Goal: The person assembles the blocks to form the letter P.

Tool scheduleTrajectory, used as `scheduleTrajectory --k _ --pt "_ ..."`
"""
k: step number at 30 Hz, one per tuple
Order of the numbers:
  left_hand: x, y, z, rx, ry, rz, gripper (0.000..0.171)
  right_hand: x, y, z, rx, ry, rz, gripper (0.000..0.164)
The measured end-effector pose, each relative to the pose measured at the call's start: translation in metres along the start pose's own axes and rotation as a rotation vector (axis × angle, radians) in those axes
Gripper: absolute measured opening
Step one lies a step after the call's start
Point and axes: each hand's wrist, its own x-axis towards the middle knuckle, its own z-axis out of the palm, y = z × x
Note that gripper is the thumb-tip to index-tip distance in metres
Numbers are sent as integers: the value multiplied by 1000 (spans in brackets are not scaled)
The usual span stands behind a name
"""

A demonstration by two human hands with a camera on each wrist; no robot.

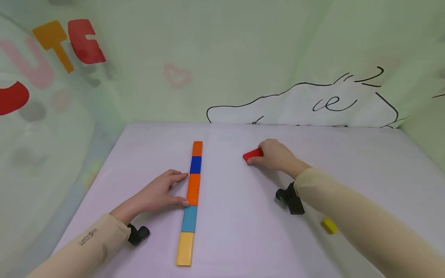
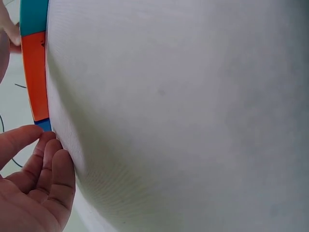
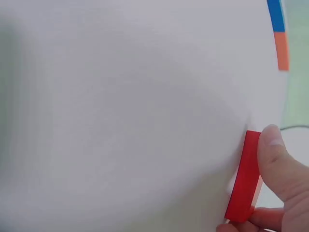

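While the right hand (image 1: 277,155) pinches a red block (image 1: 253,155) between its thumb and fingers, the left hand (image 1: 156,195) rests against the left side of a row of blocks (image 1: 193,190), thumb and forefinger spread apart. From the far end, the row runs end to end: a short orange block (image 1: 197,148), a dark blue block (image 1: 196,165), a long orange block (image 1: 193,195), a light blue block (image 1: 189,219) and a pale orange block (image 1: 185,249). The left thumb touches near the joint between the long orange and light blue pieces. The red block is to the right of the row, apart from it, towards the far part of the tabletop (image 1: 229,216). A yellow block (image 1: 328,226) lies near the right sleeve (image 1: 351,206).
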Motion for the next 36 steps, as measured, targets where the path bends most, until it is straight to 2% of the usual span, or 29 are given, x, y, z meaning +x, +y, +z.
scheduleTrajectory --k 6,12,18,28,36 --pt "2 3 -2 -1 -1 -20 85 24 -23 2 7 2 -17 51" --pt "-1 14 2 -12 -9 -41 86 33 -36 4 40 10 -25 61" --pt "-4 20 6 -21 -21 -20 86 37 -40 8 85 8 -3 69" --pt "-3 25 7 -17 -29 -41 86 39 -30 10 187 30 -65 57" --pt "-2 25 6 -12 -29 -51 86 47 -34 12 248 7 -90 52"
